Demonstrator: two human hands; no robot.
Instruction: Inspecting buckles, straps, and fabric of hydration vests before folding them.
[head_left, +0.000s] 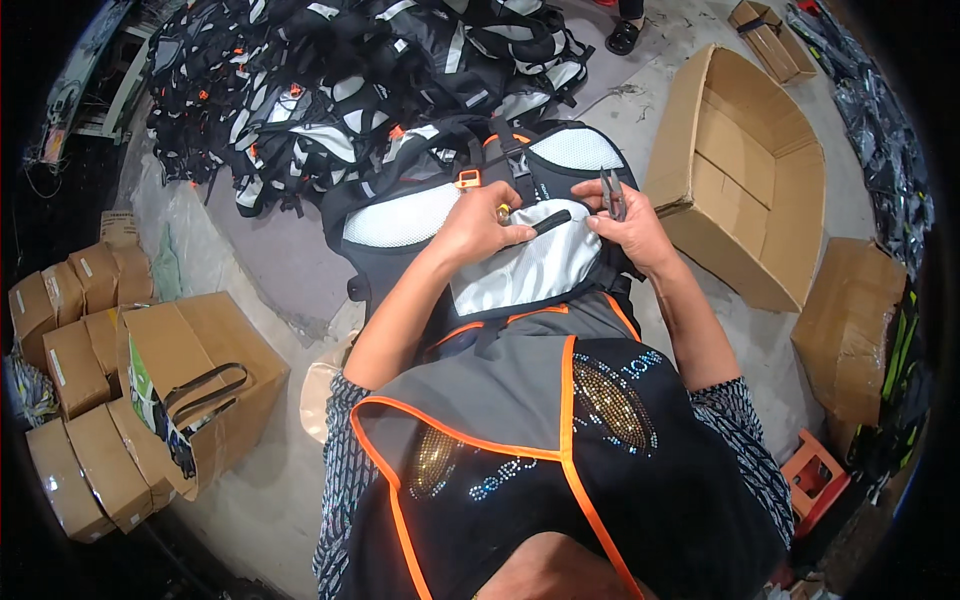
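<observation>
Backpack [550,188], black with white panels, lies directly in front of us, just beyond the orange-edged apron [480,390], with both our hands over its middle. Our left hand [470,220] is curled, its thumb reaching toward the black strip [553,222] on the smooth white panel [520,268]; something small and yellow shows at its fingers, but we cannot tell whether they pinch the fabric or only rest on it. Our right hand [625,225] grasps small dark snips [612,195], blades pointing away from us, while its thumb and forefinger come close together by the panel's far right edge; whether they hold a thread, we cannot tell.

We judge the step in hand to be close finger work on this panel, perhaps looking for loose ends around the strip, with the snips carried ready rather than set to the cloth. As we see it, the next move calls for the left fingers to steady the fabric and, if there is anything to cut, for the right hand to turn the blade tips down beside it, well clear of the white surface and our own left thumb
</observation>
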